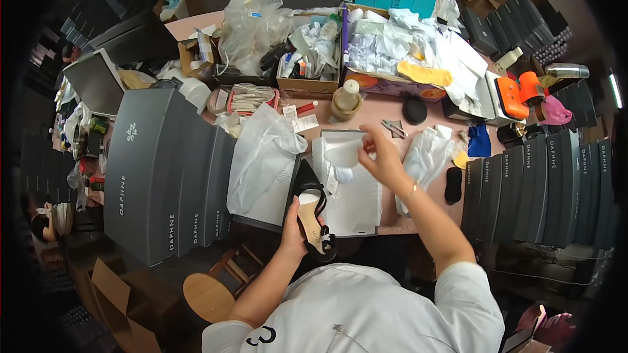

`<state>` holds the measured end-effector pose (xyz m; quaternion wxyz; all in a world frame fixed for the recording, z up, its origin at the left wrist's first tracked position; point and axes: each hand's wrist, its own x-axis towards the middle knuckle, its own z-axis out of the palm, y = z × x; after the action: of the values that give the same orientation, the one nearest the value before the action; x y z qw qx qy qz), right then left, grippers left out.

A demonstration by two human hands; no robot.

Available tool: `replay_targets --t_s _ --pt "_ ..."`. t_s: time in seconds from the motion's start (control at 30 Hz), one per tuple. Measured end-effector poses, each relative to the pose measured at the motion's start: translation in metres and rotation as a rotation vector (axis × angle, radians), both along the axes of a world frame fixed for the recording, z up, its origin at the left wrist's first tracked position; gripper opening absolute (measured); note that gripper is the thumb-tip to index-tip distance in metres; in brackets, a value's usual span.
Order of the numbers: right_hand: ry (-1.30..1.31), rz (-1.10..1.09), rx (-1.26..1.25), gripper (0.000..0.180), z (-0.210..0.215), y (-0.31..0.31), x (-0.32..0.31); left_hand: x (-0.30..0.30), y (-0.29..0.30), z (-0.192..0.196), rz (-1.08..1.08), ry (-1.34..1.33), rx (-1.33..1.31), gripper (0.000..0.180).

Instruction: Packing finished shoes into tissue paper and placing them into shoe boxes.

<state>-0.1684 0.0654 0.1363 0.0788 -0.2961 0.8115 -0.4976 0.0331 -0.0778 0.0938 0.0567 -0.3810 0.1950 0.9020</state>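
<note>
My left hand point(294, 232) is closed around a black pointed shoe point(313, 212) with a pale insole, thin straps and a small light ornament near the heel end. The toe points away from me. My right hand point(379, 157) hovers over an uncovered shoe box point(356, 206) lined with white paper, its thumb and index finger apart and nothing visible between them. Inside that box lies a crumpled white wad point(340, 175). Left of the shoe, white tissue paper point(265, 157) spreads over another shallow box part point(271, 199).
Dark shoe boxes point(147, 170) stand in a row at left, with more boxes point(523, 189) at right. Farther back are a carton of crumpled paper point(392, 42), a bottle point(348, 98) in a holder and nippers point(394, 129). A wooden stool point(209, 296) stands below the table.
</note>
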Motion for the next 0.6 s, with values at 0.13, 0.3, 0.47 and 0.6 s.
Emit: replay_targets --t_s 0.13,0.3,0.47,0.6 --pt "-0.097 0.096 -0.100 0.028 0.004 0.009 0.088 -0.008 0.006 0.004 -0.046 0.047 0.031 0.059" --pt "0.207 0.066 0.204 0.015 -0.012 0.009 0.117 -0.016 0.025 0.011 -0.101 0.048 -0.213 0.036" --pt "0.013 -0.090 0.370 0.019 -0.017 0.001 0.105 -0.005 0.051 0.010 -0.045 0.126 -0.360 0.037" --pt "0.063 -0.180 0.180 0.063 -0.045 -0.018 0.101 0.004 0.076 -0.005 -0.016 0.063 -0.367 0.028"
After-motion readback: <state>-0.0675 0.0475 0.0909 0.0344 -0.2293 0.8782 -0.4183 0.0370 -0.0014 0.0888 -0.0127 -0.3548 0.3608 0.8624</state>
